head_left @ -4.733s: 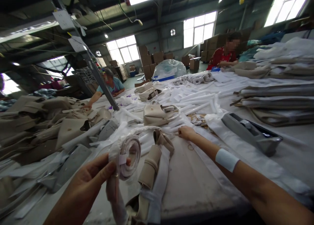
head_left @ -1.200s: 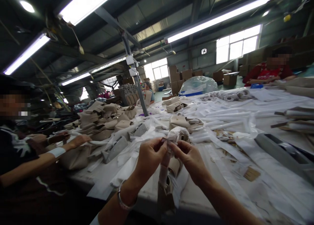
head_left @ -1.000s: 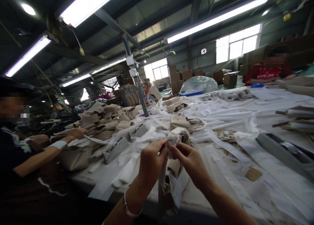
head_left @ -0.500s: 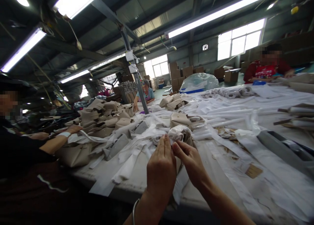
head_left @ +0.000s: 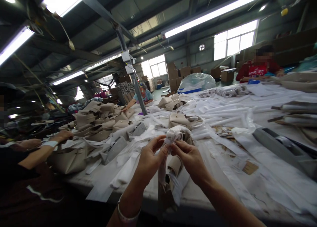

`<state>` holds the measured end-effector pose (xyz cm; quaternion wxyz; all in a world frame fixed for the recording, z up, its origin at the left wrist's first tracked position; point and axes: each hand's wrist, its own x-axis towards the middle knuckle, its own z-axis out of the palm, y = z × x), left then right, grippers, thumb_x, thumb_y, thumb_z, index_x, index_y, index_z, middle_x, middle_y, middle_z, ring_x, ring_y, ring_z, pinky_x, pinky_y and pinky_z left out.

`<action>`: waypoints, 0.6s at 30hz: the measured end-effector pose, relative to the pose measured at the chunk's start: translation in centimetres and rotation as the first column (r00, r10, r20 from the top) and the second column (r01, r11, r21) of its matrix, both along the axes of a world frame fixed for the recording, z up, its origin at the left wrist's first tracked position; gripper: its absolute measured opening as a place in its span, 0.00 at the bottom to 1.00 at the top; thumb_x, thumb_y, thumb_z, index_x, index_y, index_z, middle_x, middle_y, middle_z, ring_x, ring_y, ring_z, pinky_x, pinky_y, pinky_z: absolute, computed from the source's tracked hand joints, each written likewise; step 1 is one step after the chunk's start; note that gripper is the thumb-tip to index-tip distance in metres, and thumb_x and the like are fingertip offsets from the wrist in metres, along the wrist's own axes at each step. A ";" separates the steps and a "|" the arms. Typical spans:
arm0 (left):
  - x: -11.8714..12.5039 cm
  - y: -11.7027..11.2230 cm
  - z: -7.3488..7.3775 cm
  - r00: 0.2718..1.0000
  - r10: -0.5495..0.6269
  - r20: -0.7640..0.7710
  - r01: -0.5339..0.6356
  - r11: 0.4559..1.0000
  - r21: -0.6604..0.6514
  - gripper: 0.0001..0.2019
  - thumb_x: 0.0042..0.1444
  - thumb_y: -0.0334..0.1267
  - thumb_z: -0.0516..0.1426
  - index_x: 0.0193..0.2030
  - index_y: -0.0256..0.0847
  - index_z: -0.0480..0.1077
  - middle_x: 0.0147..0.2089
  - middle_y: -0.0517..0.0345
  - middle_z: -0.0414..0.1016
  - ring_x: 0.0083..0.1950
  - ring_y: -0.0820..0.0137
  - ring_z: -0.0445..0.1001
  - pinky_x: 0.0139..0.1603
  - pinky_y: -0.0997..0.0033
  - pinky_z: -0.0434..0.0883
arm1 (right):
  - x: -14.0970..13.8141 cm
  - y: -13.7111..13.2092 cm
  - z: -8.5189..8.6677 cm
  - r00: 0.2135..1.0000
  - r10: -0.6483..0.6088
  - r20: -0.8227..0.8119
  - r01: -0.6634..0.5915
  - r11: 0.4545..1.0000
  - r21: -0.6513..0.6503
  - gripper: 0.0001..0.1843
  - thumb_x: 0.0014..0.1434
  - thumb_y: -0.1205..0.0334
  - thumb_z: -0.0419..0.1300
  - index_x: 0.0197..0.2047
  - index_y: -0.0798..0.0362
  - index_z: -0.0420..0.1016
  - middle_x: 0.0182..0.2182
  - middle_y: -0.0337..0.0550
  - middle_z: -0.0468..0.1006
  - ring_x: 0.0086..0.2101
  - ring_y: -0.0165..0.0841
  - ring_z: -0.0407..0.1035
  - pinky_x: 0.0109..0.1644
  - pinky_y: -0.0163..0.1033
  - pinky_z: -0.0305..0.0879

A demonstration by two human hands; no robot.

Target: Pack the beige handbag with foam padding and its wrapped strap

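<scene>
My left hand (head_left: 148,159), with a bracelet at the wrist, pinches a white wrapping (head_left: 174,133) between thumb and fingers. On its other side my right hand (head_left: 192,159) pinches the same wrapping, the fingertips of both hands nearly meeting. The thin white material is bunched around what looks like a curled strap. Below and behind the hands, beige bag parts (head_left: 174,164) show at the table's front edge, partly covered by white sheeting. Just beyond lies another beige bag (head_left: 177,120).
Beige bags (head_left: 99,116) are heaped on the left of the table, near a co-worker's hand (head_left: 63,136). A metal post (head_left: 139,95) rises behind. White strips (head_left: 230,111) cover the right side, with a grey tape dispenser (head_left: 274,147). Two people work farther back.
My left hand has turned and moved left, its fingers now curled around the white wrapping. More of the beige parts beneath shows. The whole view has shifted slightly.
</scene>
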<state>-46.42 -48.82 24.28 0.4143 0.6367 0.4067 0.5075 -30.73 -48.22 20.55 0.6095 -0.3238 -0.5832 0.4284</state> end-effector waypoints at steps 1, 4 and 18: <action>0.1 0.1 0.0 1.000 -0.014 0.014 0.014 1.000 -0.020 0.22 0.56 0.49 0.64 0.54 0.42 0.72 0.52 0.48 0.79 0.54 0.58 0.77 0.54 0.63 0.73 | 0.0 0.2 0.0 0.999 -0.020 0.026 0.019 0.999 0.031 0.16 0.63 0.50 0.61 0.34 0.53 0.81 0.32 0.40 0.75 0.36 0.34 0.68 0.41 0.36 0.63; 0.6 0.3 0.2 0.999 -0.016 0.049 0.020 0.997 -0.073 0.24 0.54 0.48 0.65 0.55 0.41 0.71 0.51 0.47 0.79 0.53 0.59 0.77 0.52 0.66 0.73 | 0.0 0.3 0.0 0.985 -0.122 0.122 0.107 0.987 0.121 0.15 0.65 0.53 0.58 0.35 0.52 0.81 0.33 0.41 0.75 0.36 0.34 0.70 0.41 0.36 0.64; 0.3 1.0 -0.6 0.967 0.231 0.108 -0.193 0.941 -0.279 0.36 0.35 0.54 0.73 0.53 0.49 0.73 0.49 0.59 0.81 0.47 0.63 0.79 0.36 0.79 0.76 | 26.0 0.9 -7.5 0.190 -0.698 0.691 0.812 0.508 0.289 0.18 0.62 0.57 0.61 0.54 0.52 0.78 0.61 0.50 0.70 0.60 0.43 0.63 0.67 0.46 0.55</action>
